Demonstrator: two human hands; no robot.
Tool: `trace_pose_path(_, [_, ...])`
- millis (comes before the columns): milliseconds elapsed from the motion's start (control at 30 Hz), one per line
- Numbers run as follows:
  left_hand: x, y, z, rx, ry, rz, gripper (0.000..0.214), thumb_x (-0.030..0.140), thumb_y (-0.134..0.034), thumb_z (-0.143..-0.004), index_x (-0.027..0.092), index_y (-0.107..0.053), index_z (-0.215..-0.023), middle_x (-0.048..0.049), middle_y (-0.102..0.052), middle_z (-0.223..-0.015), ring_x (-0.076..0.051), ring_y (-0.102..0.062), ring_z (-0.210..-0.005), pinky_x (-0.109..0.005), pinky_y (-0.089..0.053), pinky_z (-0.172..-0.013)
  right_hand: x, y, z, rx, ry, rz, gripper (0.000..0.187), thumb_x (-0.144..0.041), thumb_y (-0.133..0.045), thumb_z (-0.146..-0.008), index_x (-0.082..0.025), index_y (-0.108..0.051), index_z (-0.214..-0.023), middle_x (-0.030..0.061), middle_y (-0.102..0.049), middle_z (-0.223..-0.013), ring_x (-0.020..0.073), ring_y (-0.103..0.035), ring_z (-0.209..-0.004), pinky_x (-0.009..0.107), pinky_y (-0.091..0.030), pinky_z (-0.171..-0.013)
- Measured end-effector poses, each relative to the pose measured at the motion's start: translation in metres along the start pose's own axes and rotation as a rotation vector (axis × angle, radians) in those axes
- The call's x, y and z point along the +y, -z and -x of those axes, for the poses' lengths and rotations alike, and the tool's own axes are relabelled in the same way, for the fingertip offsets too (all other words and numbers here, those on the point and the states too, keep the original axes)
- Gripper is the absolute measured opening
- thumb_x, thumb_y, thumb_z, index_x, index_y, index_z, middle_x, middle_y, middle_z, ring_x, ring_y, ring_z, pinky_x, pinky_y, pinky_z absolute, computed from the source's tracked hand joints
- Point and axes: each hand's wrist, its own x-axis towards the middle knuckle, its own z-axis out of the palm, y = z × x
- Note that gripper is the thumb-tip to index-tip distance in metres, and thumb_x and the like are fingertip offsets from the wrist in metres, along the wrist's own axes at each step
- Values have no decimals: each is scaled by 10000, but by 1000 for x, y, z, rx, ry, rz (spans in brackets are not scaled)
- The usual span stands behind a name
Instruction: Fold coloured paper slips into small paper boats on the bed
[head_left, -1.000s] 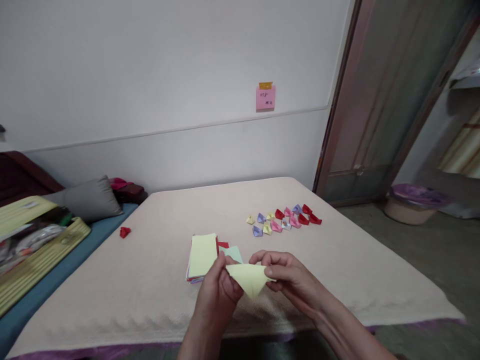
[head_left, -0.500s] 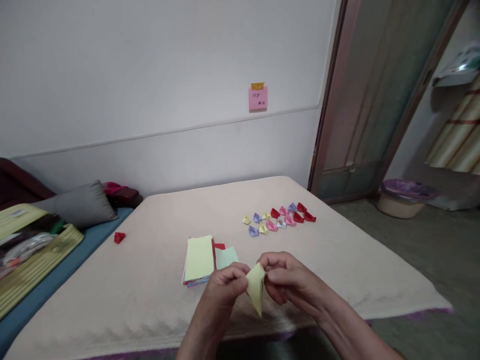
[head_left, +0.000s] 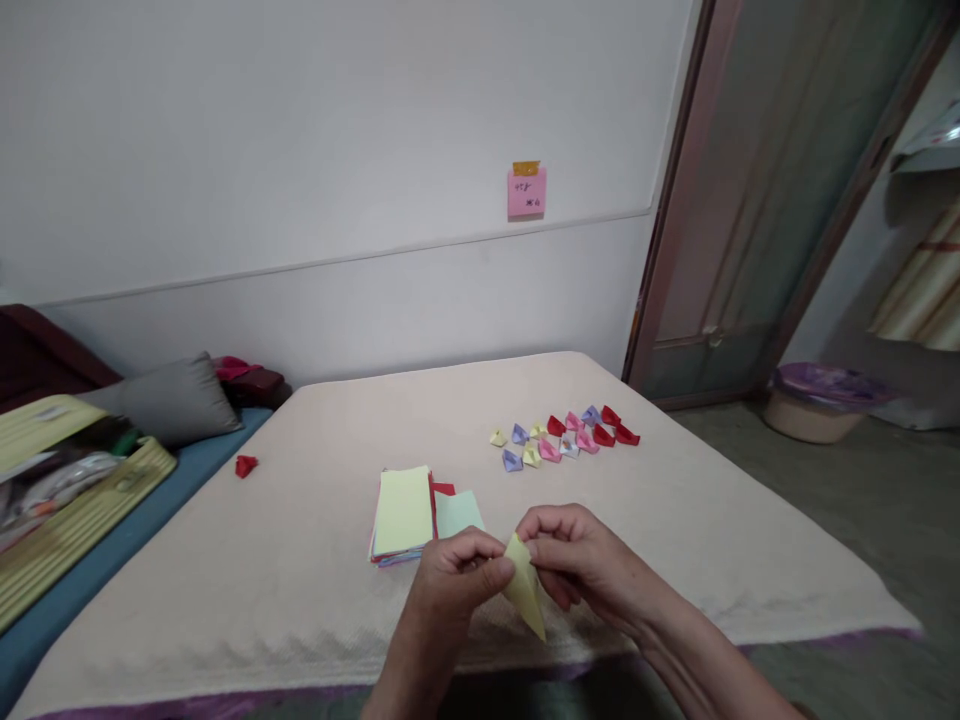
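A folded piece of pale yellow paper (head_left: 526, 598) hangs point-down above the front edge of the table. My left hand (head_left: 463, 585) pinches its left side between thumb and fingers. At its upper right, my right hand (head_left: 574, 560) grips the paper near the top corner. Just beyond my left hand lies a stack of coloured paper (head_left: 405, 510) with a yellow sheet on top. A light green sheet (head_left: 459, 512) and a bit of red paper stick out to its right. Farther back sit several small folded paper boats (head_left: 550, 451) in red, pink, purple, yellow and white, in two rows.
A red folded paper piece (head_left: 245, 466) lies at the left of the cloth-covered table (head_left: 300, 590). Beyond the left edge are a grey pillow (head_left: 176, 400) and a yellow case (head_left: 90, 510). A lined bin (head_left: 814, 415) stands on the floor at right. A pink note (head_left: 526, 193) is on the wall.
The folded yellow paper has turned, its lower tip swinging right and its face narrowing. Both hands keep their pinch, the left slightly farther right. The whole view has shifted slightly.
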Motion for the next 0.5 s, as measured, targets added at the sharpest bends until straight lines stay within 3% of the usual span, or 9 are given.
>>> trace_pose_path(167, [-5, -5, 2, 17, 123, 137, 142, 266, -680, -670, 143, -609, -680, 82, -402, -377, -42, -273, -328, -188, -162, -358, -1, -1, -1, 1, 21, 42, 54, -178, -607, -717, -132, -594, -743, -65, -468, -463, 42, -392, -372, 159, -214, -367])
trace_pose_path(333, [1, -9, 5, 13, 126, 177, 118, 236, -629, -723, 133, -581, -691, 44, -502, -401, -46, -366, -352, -167, -235, -380, -5, -4, -1, -4, 52, 159, 223, -62, -545, -619, -146, -585, -822, -78, -456, -514, 46, -380, -419, 164, -265, -406])
trace_pose_path(500, [7, -10, 5, 20, 149, 216, 115, 222, -643, -715, 132, -572, -724, 7, -585, -475, -58, -461, -413, -157, -306, -422, -6, -5, 0, 23, 74, 275, 192, -101, -527, -658, -159, -564, -837, -79, -439, -521, 62, -386, -438, 177, -286, -419])
